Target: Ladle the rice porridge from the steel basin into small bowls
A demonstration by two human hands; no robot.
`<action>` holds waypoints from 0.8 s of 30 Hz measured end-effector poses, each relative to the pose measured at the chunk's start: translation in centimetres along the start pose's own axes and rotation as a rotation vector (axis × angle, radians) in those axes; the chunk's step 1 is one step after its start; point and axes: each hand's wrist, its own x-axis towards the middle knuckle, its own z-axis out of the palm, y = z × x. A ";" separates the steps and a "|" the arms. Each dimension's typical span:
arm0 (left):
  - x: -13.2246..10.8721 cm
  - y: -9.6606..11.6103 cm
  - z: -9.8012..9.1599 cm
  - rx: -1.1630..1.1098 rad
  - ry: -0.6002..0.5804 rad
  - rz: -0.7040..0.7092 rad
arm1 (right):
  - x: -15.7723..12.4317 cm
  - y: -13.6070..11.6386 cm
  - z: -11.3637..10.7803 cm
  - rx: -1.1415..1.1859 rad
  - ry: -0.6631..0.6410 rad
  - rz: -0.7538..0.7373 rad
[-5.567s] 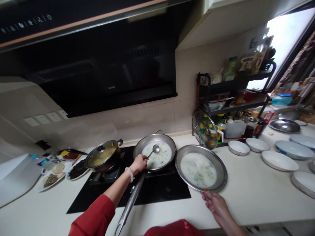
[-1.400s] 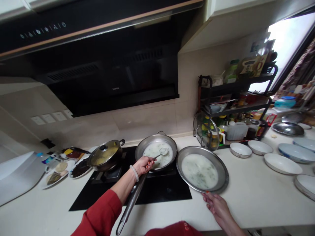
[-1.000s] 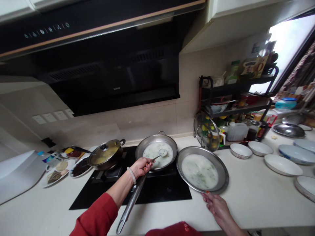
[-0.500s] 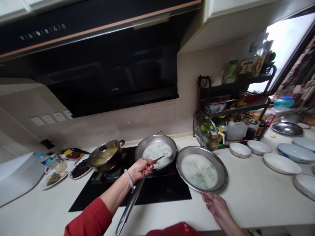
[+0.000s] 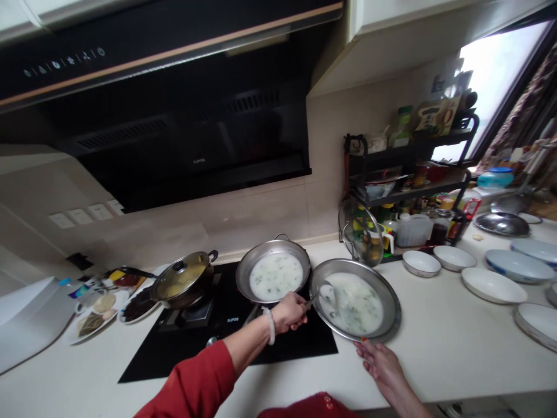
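My left hand (image 5: pixel 290 310), in a red sleeve with a pale bracelet, grips a metal ladle (image 5: pixel 325 292) whose bowl is tipped over the left side of a wide steel basin (image 5: pixel 389 291) of white soup. My right hand (image 5: pixel 378 360) rests with fingers stretched out against the basin's near rim on the counter. Behind the ladle, a steel wok (image 5: pixel 273 273) on the black cooktop (image 5: pixel 287 341) holds more white soup with green flecks.
A lidded pot (image 5: pixel 181 283) sits on the left burner, with plates of food (image 5: pixel 92 314) beside it. A glass lid (image 5: pixel 360 234) leans on a black condiment rack (image 5: pixel 409 174). Several white bowls (image 5: pixel 493 284) stand on the counter at right.
My left hand has carried the ladle from the wok rightward to the basin and tipped it there. The right hand has stayed at the basin's rim.
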 end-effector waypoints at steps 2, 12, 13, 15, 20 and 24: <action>0.6 -0.5 1.1 0.141 0.046 0.084 | 0.1 0.1 -0.2 0.026 0.000 0.022; 0.2 -2.1 3.2 0.437 0.181 0.445 | -5.1 0.0 1.2 -0.166 -0.316 0.174; 0.2 -2.1 3.6 0.431 0.177 0.444 | -5.8 -0.4 1.8 -0.163 -0.354 0.168; 0.5 -1.9 4.7 0.291 0.158 0.376 | -6.9 -1.2 3.0 -0.140 -0.414 0.150; 1.0 -0.9 7.3 -0.400 0.131 0.061 | -8.3 -2.9 5.3 -0.066 -0.485 0.116; 0.7 -0.5 8.0 -0.526 0.102 0.036 | -8.6 -3.5 6.0 -0.047 -0.453 0.020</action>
